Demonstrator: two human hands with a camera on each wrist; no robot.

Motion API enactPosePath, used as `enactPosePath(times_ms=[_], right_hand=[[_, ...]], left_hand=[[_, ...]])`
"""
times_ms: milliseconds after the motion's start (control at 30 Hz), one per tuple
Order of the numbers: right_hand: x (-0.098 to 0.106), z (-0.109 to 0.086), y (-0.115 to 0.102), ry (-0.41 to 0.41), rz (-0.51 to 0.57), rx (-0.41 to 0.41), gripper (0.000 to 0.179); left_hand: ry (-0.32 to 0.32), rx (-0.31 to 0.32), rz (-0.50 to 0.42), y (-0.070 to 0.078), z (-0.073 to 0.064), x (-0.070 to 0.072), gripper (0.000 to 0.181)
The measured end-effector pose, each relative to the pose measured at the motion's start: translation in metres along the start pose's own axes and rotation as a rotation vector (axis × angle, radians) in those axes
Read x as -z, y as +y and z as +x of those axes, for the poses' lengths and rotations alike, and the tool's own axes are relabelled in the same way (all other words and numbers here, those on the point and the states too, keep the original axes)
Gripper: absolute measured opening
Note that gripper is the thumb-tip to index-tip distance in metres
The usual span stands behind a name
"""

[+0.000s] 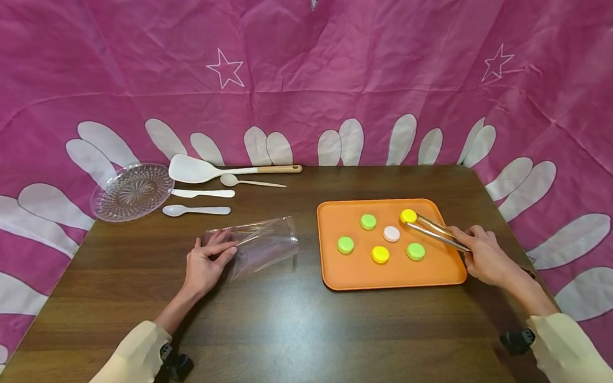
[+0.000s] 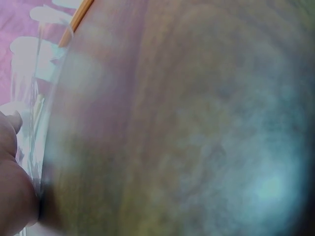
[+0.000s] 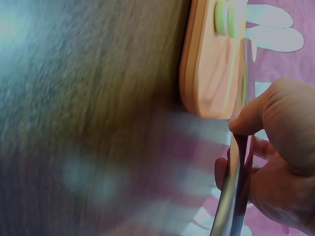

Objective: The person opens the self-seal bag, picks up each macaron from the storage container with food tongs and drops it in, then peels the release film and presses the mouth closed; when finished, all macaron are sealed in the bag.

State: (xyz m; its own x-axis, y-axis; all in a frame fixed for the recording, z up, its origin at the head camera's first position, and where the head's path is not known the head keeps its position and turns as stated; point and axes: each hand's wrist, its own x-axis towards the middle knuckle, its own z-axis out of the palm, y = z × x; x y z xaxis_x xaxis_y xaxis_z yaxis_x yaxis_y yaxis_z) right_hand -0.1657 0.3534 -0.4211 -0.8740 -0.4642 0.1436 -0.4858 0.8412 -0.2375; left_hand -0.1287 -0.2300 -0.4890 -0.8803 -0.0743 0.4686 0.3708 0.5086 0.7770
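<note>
Metal tongs point(image 1: 434, 235), pinched between the thumb and fingers of the right hand point(image 1: 485, 257), reach in the head view to a yellow macaron point(image 1: 408, 216) on the far side of the orange tray point(image 1: 354, 278), while the left hand point(image 1: 205, 267) pinches a clear bag point(image 1: 264, 248) left of it, near white utensils point(image 1: 201, 210). From the left wrist, the bag stands beside the hand at the left edge, its fingers mostly out of sight, their grip impossible to tell. From the right wrist, thumb and fingers press the tongs from opposite sides.
</note>
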Motion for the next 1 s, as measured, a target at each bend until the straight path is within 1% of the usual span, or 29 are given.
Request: enactPosePath(times_ms=[100,233,333,467,700,1000], right_hand=[[0.001,0.001,-0.006,0.008,0.018,0.018,0.061],[0.002,0.005,-0.016,0.036,0.031,0.075,0.063],[0.002,0.011,-0.026,0.057,0.033,0.118,0.062],[0.002,0.022,-0.041,0.061,0.049,0.149,0.059],[-0.005,0.041,-0.062,0.011,0.092,0.183,0.065],[-0.016,0.063,-0.088,-0.036,0.075,0.224,0.064]], left_hand=[[0.000,0.002,0.002,0.000,0.000,0.000,0.014],[-0.002,0.006,-0.001,0.000,0.001,0.000,0.014],[-0.004,0.006,-0.004,0.000,0.000,0.000,0.014],[-0.003,0.010,-0.008,0.001,0.000,0.000,0.014],[-0.007,0.025,0.000,0.000,0.000,0.002,0.014],[-0.010,0.018,-0.004,-0.002,0.000,0.001,0.013]])
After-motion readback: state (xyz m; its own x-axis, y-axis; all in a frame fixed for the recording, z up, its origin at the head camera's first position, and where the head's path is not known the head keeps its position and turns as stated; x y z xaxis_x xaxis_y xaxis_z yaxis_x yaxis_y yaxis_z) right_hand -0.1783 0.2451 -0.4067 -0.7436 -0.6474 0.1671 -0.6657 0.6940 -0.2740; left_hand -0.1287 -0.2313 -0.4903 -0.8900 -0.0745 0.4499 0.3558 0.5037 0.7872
